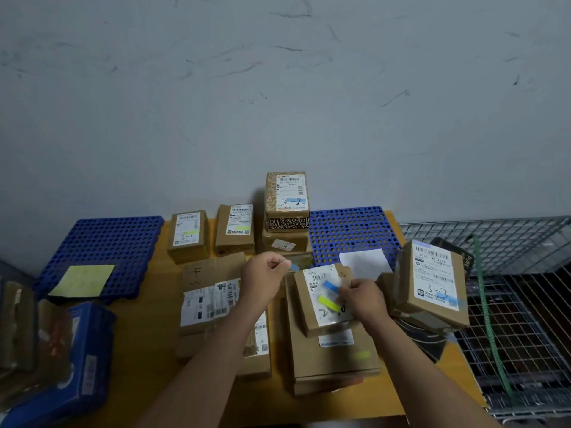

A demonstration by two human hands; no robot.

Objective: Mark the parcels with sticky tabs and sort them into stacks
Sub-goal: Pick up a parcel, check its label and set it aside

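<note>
A yellow-orange tabletop [160, 344] filled the lower middle of the frame, with a grey wire-mesh cage [509, 273] at the right edge. Two blue perforated plastic mats [102, 251] [352, 233] lay at the table's back corners, probably set out as bays for sorted stacks. Along the wall in the centre stood brown cardboard parcels already numbered by hand, the tallest a patterned box marked 3-2 [287, 199], sitting on another carton. A tilted brown box marked 3-3 [432, 282] topped a pile right of centre.

Just below the middle, a small brown cardboard parcel with a white label [309, 316] lay face up on two wider flat cartons, which put the label within easy reach of both hands. The hands were apart.

The left hand [262, 279] was raised just left of that parcel, thumb and forefinger pinching a short blue sticky tab [294, 267] by one end, leaving the rest free to press down. The right hand [361, 296] had its fingers curled over the label's right side. The view was blurred there, but it seemed to pinch a clear sheet [324, 318] carrying a second blue tab [331, 286] and a yellow-green tab [328, 303], holding the supply beside the work.
</note>
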